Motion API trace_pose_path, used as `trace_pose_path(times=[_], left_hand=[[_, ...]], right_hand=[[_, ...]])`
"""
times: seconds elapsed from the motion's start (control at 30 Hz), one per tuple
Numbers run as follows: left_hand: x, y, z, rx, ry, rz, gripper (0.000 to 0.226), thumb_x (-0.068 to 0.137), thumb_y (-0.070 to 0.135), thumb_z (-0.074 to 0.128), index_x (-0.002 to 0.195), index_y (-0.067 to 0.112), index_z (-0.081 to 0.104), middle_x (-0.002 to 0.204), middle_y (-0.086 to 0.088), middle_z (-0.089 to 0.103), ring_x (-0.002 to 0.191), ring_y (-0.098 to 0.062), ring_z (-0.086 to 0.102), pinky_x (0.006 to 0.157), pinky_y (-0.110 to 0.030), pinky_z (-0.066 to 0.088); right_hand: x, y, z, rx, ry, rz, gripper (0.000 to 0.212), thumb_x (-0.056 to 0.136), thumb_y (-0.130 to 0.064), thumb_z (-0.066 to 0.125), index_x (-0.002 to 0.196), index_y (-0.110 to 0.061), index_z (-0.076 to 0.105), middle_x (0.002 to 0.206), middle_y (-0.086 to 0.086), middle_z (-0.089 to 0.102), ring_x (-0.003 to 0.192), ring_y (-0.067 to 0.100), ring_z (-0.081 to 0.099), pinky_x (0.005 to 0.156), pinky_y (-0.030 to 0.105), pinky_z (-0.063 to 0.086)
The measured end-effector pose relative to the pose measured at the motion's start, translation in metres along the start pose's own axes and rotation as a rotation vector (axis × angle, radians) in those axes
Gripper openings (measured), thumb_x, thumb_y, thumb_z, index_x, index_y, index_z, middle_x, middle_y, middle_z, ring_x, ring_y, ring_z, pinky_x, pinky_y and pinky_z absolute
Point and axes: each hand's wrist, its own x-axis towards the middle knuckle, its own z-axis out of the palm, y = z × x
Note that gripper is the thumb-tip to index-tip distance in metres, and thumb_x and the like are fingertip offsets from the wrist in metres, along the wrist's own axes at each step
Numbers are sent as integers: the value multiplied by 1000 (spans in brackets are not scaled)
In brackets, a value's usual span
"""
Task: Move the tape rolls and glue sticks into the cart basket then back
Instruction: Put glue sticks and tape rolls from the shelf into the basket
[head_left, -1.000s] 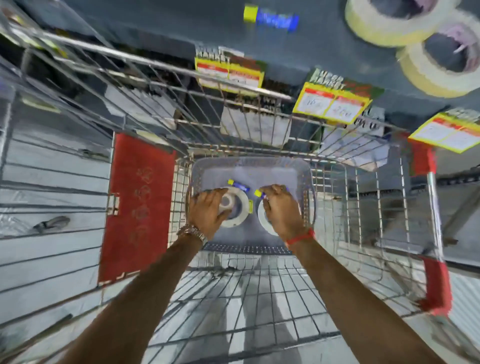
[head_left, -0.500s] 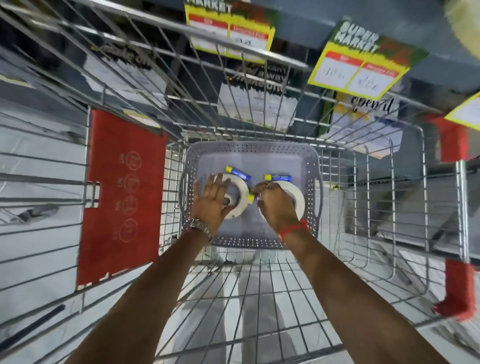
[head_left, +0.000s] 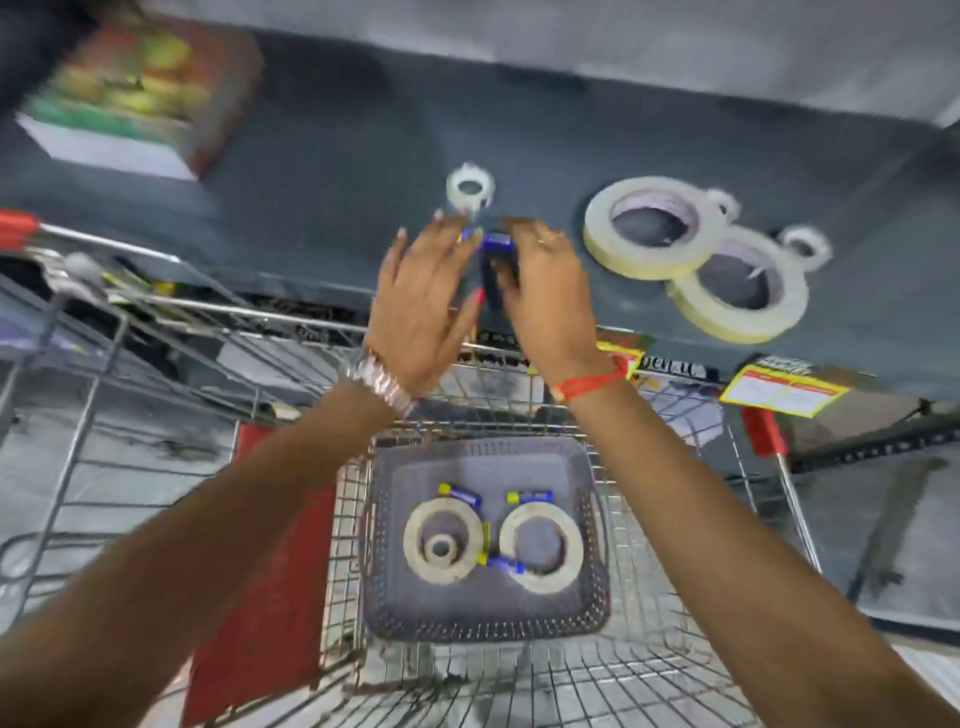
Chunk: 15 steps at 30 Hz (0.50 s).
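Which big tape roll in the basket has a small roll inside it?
The left tape roll in the basket; a small roll sits in its hole. The right tape roll has none.

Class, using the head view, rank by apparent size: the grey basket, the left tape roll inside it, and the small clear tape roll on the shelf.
1. Grey basket
2. Left tape roll
3. Small clear tape roll, though it lies farther away, so its true size is unsure.

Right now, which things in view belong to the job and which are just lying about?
Job:
- basket
- two tape rolls in it
- glue sticks in it
- shelf tape rolls
- small rolls
- blue glue stick between left hand and right hand

Lying about:
- box
- price tags
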Motion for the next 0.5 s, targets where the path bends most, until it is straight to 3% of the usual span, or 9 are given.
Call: trace_pose_path(times=[0.1, 0.2, 0.27, 0.37, 0.5], left_hand=[[64, -8, 5, 21, -50, -158, 47, 92, 24, 43, 136, 9, 36, 146, -13, 38, 137, -26, 32, 113, -45, 19], [103, -30, 18, 34, -235, -354, 57, 91, 27, 51, 139, 7, 29, 147, -16, 34, 134, -31, 35, 110, -40, 28], [113, -37, 27, -21, -323, -443, 61, 84, 33, 61, 134, 7, 37, 139, -20, 43, 125, -36, 43, 101, -41, 36], [118, -33, 36, -7, -309, -502, 54, 75, 42, 69, 114, 7, 56, 121, -19, 60, 110, -37, 56, 89, -40, 45], [119, -26, 38, 20, -263, -522, 51, 74, 42, 70, 108, 7, 61, 116, -19, 65, 108, -36, 58, 87, -39, 46]], right_hand=[[24, 1, 10, -85, -123, -33, 26, 82, 3, 48, 105, -2, 59, 103, 23, 65, 98, 40, 61, 76, 43, 49], [30, 2, 11, -173, -169, -32, 24, 87, 2, 47, 107, -1, 58, 108, 23, 62, 102, 38, 57, 78, 42, 47], [30, 5, 7, -205, -179, -21, 24, 87, 3, 45, 106, 0, 58, 111, 22, 60, 107, 38, 53, 81, 42, 45], [19, 11, -3, -196, -157, -3, 24, 84, 5, 46, 102, -2, 60, 108, 21, 61, 108, 37, 50, 80, 42, 44], [-11, 18, -12, -107, -22, -43, 30, 78, 7, 55, 104, -3, 65, 102, 21, 66, 98, 39, 54, 80, 41, 47]])
